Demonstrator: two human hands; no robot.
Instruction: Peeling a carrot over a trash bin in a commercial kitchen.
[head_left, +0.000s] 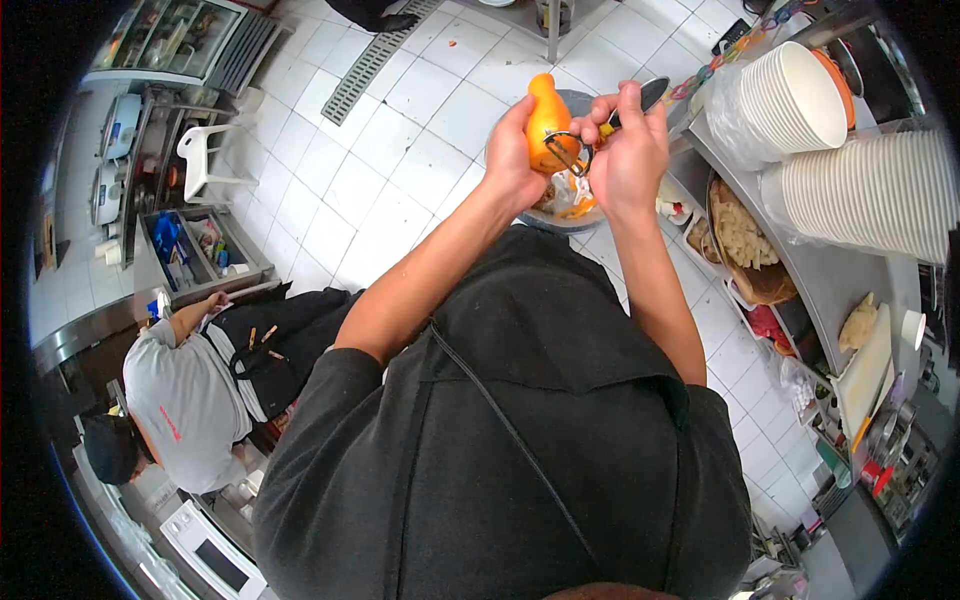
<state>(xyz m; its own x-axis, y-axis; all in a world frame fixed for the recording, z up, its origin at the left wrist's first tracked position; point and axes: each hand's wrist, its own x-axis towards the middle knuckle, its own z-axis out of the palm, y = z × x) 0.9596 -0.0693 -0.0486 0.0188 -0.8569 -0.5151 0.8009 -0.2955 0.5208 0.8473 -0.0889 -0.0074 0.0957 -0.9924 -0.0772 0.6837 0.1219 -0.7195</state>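
Observation:
My left hand (516, 154) grips a bright orange, pear-shaped squash (551, 120), apparently a butternut, with its narrow neck pointing away from me. In my right hand (634, 161) is a peeler (654, 91) with a black handle and a looped metal head. That head lies at the squash's lower right side; whether the blade touches the flesh I cannot tell. Beneath both hands stands a round grey bin (559, 223), partly hidden by them. Orange peelings (581, 202) and clear plastic show inside it.
At right, a steel counter (832, 277) bears stacked white paper bowls (862, 191) and a cutting board (862, 367). Below its edge sits a container of pale chopped pieces (739, 225). A co-worker (187, 397) stands at left. A white chair (206, 161) and floor drain (379, 60) are ahead.

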